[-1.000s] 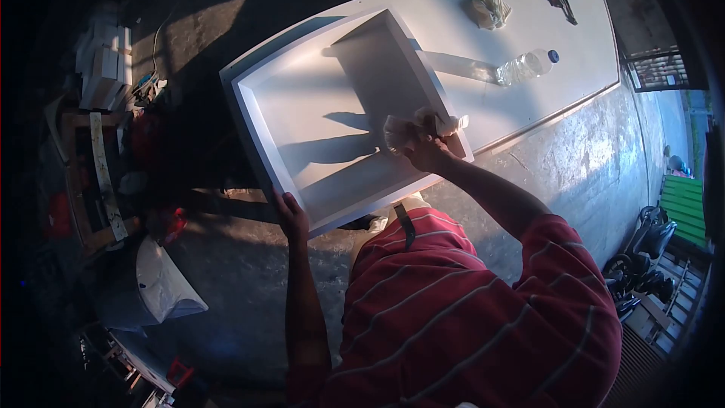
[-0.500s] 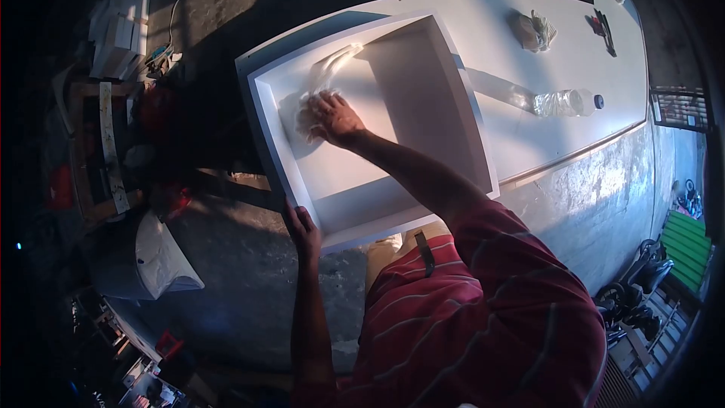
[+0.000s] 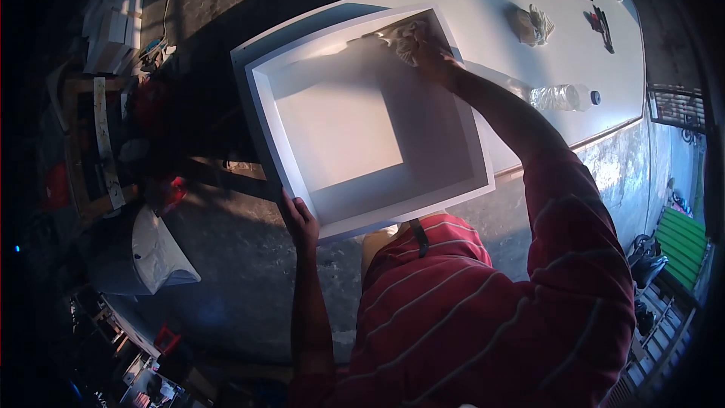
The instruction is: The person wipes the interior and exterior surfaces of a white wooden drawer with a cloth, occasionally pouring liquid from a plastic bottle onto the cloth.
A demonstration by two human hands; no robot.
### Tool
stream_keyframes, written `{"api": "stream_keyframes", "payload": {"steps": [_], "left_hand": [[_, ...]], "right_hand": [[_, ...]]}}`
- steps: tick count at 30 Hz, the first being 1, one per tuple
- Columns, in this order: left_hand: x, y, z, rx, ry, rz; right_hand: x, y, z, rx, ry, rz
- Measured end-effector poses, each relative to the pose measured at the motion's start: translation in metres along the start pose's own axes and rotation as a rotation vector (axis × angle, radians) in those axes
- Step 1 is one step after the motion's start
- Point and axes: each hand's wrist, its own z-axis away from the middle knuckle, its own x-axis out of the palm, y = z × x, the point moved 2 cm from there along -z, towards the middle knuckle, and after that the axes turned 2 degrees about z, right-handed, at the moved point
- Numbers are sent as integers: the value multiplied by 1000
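Note:
A white open box (image 3: 264,128) with raised sides lies at the table's edge in front of me. My right hand (image 3: 434,59) is closed on a pale cloth (image 3: 408,41) inside the box's far right corner. At the near left corner, my left hand (image 3: 300,219) grips the outer side of the box, its fingertips at the rim. Sunlight and my arm's shadow fall across the box's floor.
On the white tabletop (image 3: 483,15) are a clear bottle (image 3: 563,97) lying on its side, a crumpled plastic bag (image 3: 533,25) and a dark tool (image 3: 601,29). White boards (image 3: 113,34) are stacked at the far left, and green slats (image 3: 682,248) stand at the right.
My right hand has moved with the cloth from the left side of the box to its far right corner. My left hand still holds the near left corner.

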Motion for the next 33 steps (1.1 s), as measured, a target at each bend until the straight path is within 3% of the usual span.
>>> {"api": "stream_keyframes", "payload": {"steps": [3,4,6,8,10,13,14,15,17,19,20,21,23,26,28,29,30,33], "left_hand": [[-2,7,-1,-59,-26,36],[-1,5,-1,-65,-42,32],[1,1,-2,4,13,-9],[2,-1,-3,14,8,-22],[2,2,-2,24,2,-27],[0,0,-5,-10,-24,1],[2,-3,-7,0,-18,2],[4,-3,-6,8,-18,2],[5,-2,-5,26,-14,4],[3,-2,-4,35,1,2],[3,-1,-6,57,11,19],[5,0,-8,82,21,39],[4,-5,-6,86,28,38],[5,1,-9,103,30,49],[2,5,-9,98,18,22],[2,6,-10,103,19,26],[2,7,-10,100,16,41],[1,3,-8,90,12,60]], "right_hand": [[-8,-18,28,-184,-5,138],[-20,-19,48,-216,-138,-90],[-44,-33,94,-503,-337,69],[-45,-42,152,-328,-537,-544],[-42,-56,194,-471,-964,-674],[-84,-53,208,-317,-991,-659],[-68,-67,218,-100,-960,-665],[-76,-71,219,-90,-963,-662],[-96,-96,207,-306,-935,-692],[-93,-155,201,-143,-723,-1173],[-140,-164,182,-83,-760,-1146],[-132,-206,172,-245,-718,-1249],[-178,-232,149,-271,-698,-1421],[-179,-237,142,-206,-771,-1293],[-143,-206,154,-28,-821,-1052],[-128,-183,159,-25,-838,-1094],[-95,-169,163,-193,-887,-1101],[-47,-102,182,-384,-925,-607]]}}
